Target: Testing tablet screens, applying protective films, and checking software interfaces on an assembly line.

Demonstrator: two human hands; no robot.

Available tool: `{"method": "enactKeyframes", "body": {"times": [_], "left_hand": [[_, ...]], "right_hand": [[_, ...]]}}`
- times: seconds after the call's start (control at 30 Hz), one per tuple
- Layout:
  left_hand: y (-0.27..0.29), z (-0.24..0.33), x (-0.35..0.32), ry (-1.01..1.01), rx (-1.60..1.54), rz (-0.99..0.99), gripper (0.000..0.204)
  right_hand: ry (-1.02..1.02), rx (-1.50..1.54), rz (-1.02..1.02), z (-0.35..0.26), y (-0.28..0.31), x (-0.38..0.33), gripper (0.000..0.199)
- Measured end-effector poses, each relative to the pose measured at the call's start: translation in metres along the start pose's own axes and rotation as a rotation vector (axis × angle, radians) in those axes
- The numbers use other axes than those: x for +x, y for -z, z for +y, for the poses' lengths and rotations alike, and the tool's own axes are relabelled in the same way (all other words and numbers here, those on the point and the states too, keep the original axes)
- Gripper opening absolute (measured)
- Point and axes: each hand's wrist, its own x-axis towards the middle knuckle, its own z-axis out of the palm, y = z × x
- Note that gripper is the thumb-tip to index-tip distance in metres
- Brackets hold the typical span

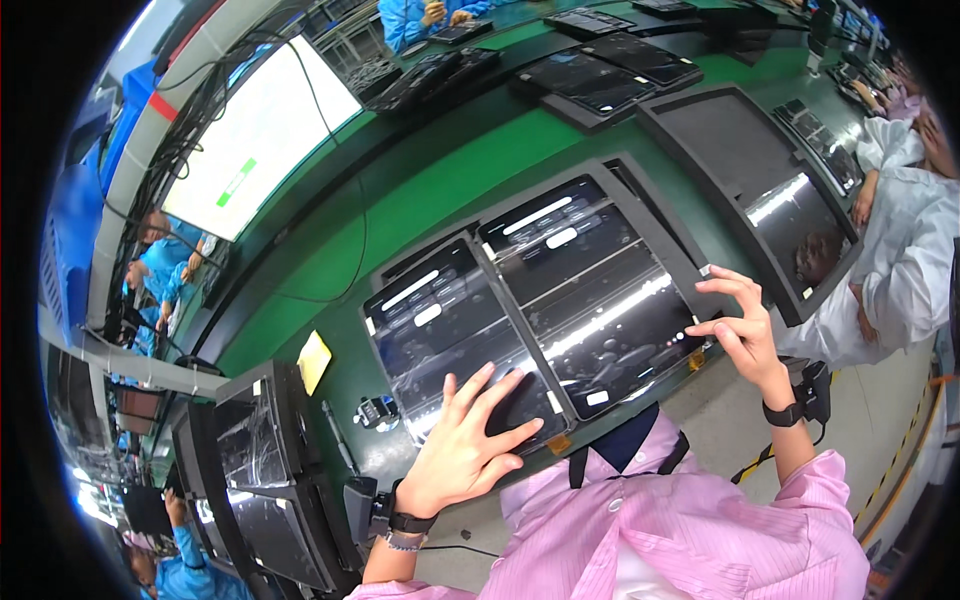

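Two dark tablets with lit screens lie side by side in a black foam tray [625,185] in front of me. My left hand [462,445] rests over the lower part of the left tablet [440,310], fingers spread and nothing held. At the right edge of the right tablet [590,300], my right hand [742,325] has its fingers apart. One fingertip of it is at the screen near a row of small dots. White boxes and dialog shapes show on both screens. Bands worn on both wrists carry small black devices.
Left of the tray lie a yellow note pad [313,361], a pen [340,438] and a small black-and-silver item [376,412]. Stacked trays with tablets [262,440] stand further left. Another foam tray [755,190] is at right, beside a person in white [905,250]. A bright monitor [265,140] stands behind.
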Motion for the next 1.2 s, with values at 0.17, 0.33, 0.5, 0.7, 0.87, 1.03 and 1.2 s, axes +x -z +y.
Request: {"method": "enactKeyframes", "body": {"times": [0.17, 0.33, 0.5, 0.7, 0.87, 1.03, 1.2], "left_hand": [[0.004, 0.001, -0.007, 0.142, -0.071, 0.178, 0.061], [0.010, -0.007, -0.028, 0.263, -0.032, 0.339, 0.062], [0.002, -0.023, -0.043, 0.249, -0.085, 0.313, 0.047], [-0.001, -0.045, -0.041, 0.538, 0.147, 0.623, 0.047], [0.007, -0.043, -0.050, 0.519, 0.140, 0.820, 0.049], [-0.003, -0.033, -0.056, 0.303, 0.031, 0.647, 0.049], [-0.015, -0.030, -0.062, 0.316, -0.011, 0.688, 0.053]], "right_hand": [[-0.024, 0.019, -0.004, 0.005, -0.001, -0.005, 0.025], [-0.020, 0.045, 0.019, 0.000, -0.007, -0.003, 0.025], [0.001, 0.067, 0.039, -0.013, -0.016, 0.000, 0.025], [0.040, 0.393, 0.157, -0.050, -0.046, -0.028, 0.026], [-0.307, 0.665, -0.014, -0.095, -0.092, -0.067, 0.013], [-0.468, 0.825, -0.145, -0.111, -0.110, -0.075, 0.024], [-0.348, 0.691, -0.071, -0.099, -0.083, -0.055, 0.014]]}}
